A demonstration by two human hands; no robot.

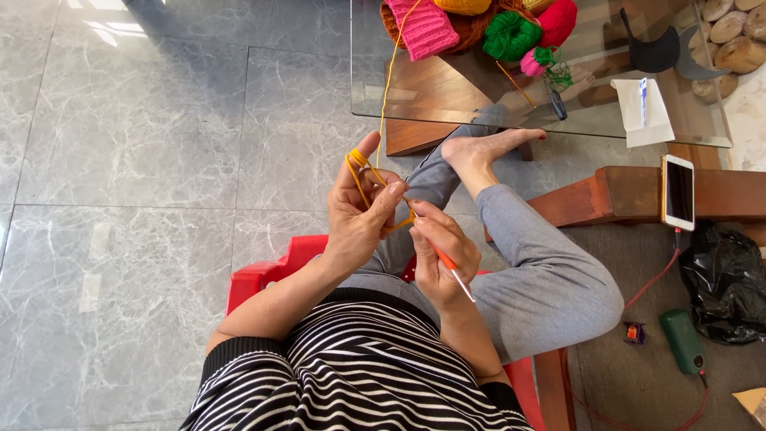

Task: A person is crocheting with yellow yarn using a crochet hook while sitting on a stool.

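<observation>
Head view: grey marble floor [120,160], glass desk [447,88] beyond hands; left hand [363,211] wound in yarn [357,164], right hand [439,259] gripping hook [448,263]; hook tip hidden.

A glass table [447,104] stands at twelve o'clock, a phone [678,191] at three, a black bag [728,279] just below it.

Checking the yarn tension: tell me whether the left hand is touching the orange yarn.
Touching. The head view shows the orange yarn wrapped around the raised index finger of the left hand.
</observation>
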